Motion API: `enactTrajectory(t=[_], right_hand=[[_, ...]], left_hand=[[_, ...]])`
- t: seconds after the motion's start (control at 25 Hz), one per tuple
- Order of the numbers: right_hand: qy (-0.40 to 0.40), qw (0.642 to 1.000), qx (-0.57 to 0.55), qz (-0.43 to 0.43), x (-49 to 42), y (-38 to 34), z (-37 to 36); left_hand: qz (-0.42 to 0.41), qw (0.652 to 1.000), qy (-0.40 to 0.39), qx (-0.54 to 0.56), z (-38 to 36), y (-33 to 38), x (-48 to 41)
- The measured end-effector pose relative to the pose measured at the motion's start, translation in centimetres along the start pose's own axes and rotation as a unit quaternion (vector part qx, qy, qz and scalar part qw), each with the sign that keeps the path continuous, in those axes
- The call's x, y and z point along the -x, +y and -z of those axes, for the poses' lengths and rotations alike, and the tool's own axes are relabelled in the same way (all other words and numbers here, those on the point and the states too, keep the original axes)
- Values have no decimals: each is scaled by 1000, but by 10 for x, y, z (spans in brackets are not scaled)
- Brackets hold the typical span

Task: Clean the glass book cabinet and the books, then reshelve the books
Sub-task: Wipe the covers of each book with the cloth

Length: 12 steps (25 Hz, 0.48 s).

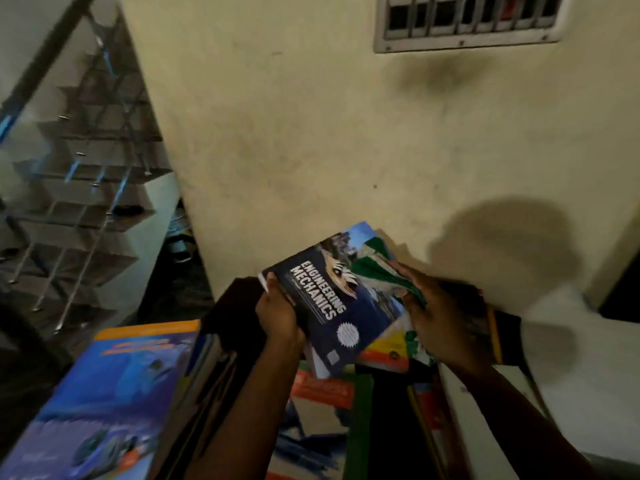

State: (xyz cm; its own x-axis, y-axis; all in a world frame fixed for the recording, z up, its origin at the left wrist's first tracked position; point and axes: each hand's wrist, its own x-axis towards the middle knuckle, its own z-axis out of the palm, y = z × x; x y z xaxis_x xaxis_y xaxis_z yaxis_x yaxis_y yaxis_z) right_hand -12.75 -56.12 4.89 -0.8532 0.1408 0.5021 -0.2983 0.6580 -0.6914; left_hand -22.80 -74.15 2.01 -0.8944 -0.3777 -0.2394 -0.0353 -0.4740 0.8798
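The left hand (278, 317) grips the near-left edge of a dark blue book titled "Engineering Mechanics" (322, 299), fingers curled under it and thumb on the cover. The right hand (440, 317) is closed around a bunched green and white cloth (372, 268), which lies against the far-right part of the cover.

The book is held face up and tilted, off the pile, between the two hands. Its long axis appears to run from the left hand up and right towards the cloth, so the uncleaned cover lies leftward of the right hand. A wipe along that line would likely need the left hand to brace the book.

Just below the hands lies a loose pile of books (323, 393) with orange, green and yellow covers, overlapping and at odd angles. Left of it a large blue book (114, 393) sits on top of another stack, near the left forearm.

No shelf, box or cabinet shows here; the glass cabinet is out of view, so I cannot tell which way reshelving goes. Behind stands a cream wall (311, 133) with a switch panel (467, 22), and a staircase (86, 150) rises at the left.
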Motion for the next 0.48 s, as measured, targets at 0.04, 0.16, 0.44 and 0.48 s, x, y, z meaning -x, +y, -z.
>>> enactTrajectory(t=[0.04,0.16,0.44,0.48], right_hand=[[-7,1000,21,-1,-9,13,5],[-37,998,56,-17,-37,46,7],[-90,993,57,-53,-54,93,-13],[-92,993,49,-55,-53,96,-15]], left_hand=[[59,997,21,39,-17,-14,-7],[192,969,24,153,-57,-64,-36],[249,961,74,97,-81,-152,-48],[254,962,74,66,-75,-159,-45]])
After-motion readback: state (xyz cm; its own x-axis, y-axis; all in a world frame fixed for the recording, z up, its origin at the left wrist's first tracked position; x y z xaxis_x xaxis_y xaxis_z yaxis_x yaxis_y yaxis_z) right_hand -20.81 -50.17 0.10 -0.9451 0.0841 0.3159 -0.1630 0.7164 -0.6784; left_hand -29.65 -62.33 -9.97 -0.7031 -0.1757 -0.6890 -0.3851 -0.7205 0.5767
